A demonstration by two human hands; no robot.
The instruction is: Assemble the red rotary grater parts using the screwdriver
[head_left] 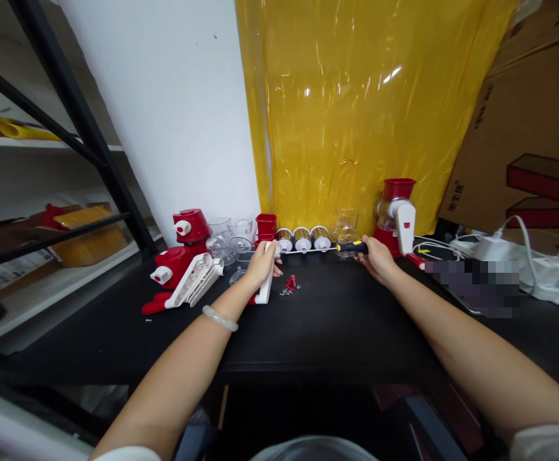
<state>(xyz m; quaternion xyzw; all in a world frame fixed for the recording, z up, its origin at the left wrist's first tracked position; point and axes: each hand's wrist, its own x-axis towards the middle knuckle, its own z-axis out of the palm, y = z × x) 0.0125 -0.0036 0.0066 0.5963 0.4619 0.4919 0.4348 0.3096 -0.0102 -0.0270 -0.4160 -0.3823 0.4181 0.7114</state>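
Observation:
My left hand (260, 264) is closed around a white crank handle (264, 291), which points down and ends in a red grip near the table. In my right hand (378, 257) is a screwdriver (351, 246) with a black and yellow handle. Its long thin shaft runs level to the left, toward the top of the crank handle; whether the tip touches is too small to tell. Below, on the table, lie several small red parts and screws (290, 285). Behind the shaft sit several grater drums (303, 239) with white rims.
Red housings (172, 262), white crank handles (196, 278) and clear plastic cups (241, 225) lie to the left. An assembled rotary grater (399, 218) stands at the right, near white cables and a power strip (548, 272). A yellow sheet (356, 115) hangs behind the black table (327, 333).

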